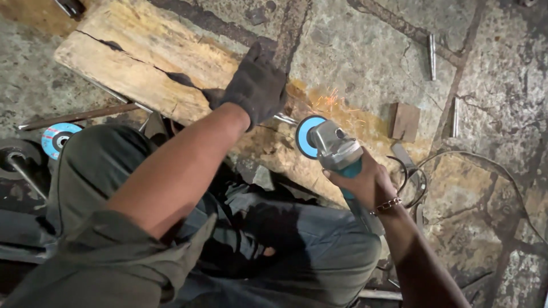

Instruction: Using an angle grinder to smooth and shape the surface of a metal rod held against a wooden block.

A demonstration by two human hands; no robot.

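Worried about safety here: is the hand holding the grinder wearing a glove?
No, the right hand grips the angle grinder bare; only the left hand wears a dark glove.

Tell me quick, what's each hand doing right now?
Left hand: gloved, pressing a metal rod onto the plank.
Right hand: bare, closed around the grinder.

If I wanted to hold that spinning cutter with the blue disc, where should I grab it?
Probably by the teal handle of the angle grinder, from behind, as the bare right hand does. The body is long and narrow there, and the blue cutting disc, throwing orange sparks, sits at the far end, away from the fingers.
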